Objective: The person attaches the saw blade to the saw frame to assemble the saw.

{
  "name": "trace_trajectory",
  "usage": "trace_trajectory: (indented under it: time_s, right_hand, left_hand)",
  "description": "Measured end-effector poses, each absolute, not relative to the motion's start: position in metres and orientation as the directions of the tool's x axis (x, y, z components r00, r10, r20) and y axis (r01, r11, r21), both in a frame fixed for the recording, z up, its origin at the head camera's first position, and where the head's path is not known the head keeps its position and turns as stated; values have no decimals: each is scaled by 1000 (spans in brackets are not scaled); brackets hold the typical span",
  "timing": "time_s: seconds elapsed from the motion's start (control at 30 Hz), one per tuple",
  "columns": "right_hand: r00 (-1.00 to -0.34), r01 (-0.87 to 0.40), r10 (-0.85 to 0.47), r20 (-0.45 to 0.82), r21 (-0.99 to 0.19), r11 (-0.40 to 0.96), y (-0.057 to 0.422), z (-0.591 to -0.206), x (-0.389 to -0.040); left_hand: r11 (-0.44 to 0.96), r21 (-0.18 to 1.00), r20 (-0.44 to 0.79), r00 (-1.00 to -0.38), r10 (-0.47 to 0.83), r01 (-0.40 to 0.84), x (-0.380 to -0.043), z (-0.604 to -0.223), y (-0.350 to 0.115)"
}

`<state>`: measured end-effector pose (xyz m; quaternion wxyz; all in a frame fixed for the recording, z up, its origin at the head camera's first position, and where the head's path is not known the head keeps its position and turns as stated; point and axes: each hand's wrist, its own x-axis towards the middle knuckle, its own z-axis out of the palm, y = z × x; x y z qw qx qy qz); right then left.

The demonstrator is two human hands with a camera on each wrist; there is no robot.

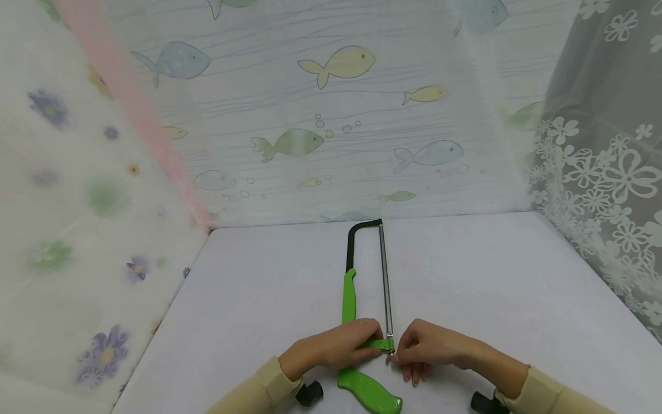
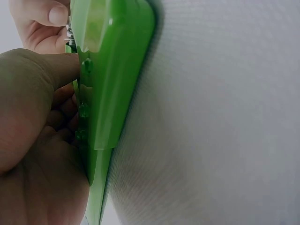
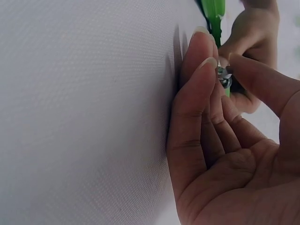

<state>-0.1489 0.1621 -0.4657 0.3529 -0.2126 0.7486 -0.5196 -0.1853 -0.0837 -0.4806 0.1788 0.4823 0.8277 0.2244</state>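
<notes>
As the head view shows, a hacksaw [image 1: 349,299] lies lengthwise on the white tabletop [image 1: 269,287], its green handle [image 1: 369,392] toward the person and its black bow [image 1: 351,244] reaching to the rear edge. Small dark marks on the green crosspiece [image 1: 384,345] are too small to make out. The left hand [image 1: 345,344] lies across the frame just ahead of the handle and grasps the crosspiece, with thumb and fingers closing about it. The grey blade [image 1: 385,282] runs away from the person, beyond the gap between the two hands. At the near end of the blade line, just outside the crosspiece, a small metal fitting [image 3: 225,77] sits between the hands; the right hand [image 1: 437,347] pinches it from the right with its fingertips and thumb. In the left wrist view, fingertips of the right hand appear beside the metal parts, close to the left thumb. Both arms wear beige sleeves [image 1: 258,391], and a black cylindrical object [image 1: 310,394] shows by the left cuff. Behind the tabletop hangs a curtain [image 1: 351,115] printed with fish and bubbles; flowered fabric [image 1: 77,230] borders the left side, and white floral lace [image 1: 610,195] the right.
</notes>
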Motion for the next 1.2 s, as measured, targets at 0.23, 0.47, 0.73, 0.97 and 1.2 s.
trace_trajectory:
  time_s: [0.23,0.47,0.73,0.97,1.2]
  right_hand:
    - [-683,34,-669,-294,-927,372,163,-465,-150]
    - [-707,-2,-649,-281,-917,400,161,-465,-150]
    - [-700,18,-649,-299,-916,402,158,-464,-149]
    - [-683,41,-657,-319,-915,402,155,-464,-147]
    - [-687,76,-634,-354,-904,421,151,-462,-146]
  left_hand:
    - [426,552,-73,-468,881,716,-186,-479,-84]
    - [422,550,-67,-465,883,721,-187,-479,-84]
    - [422,547,-69,-464,883,723,-187,-481,-84]
    - [422,549,-69,-463,883,722,-186,-480,-83]
    - [426,555,-81,-463,883,714,-186,-480,-83]
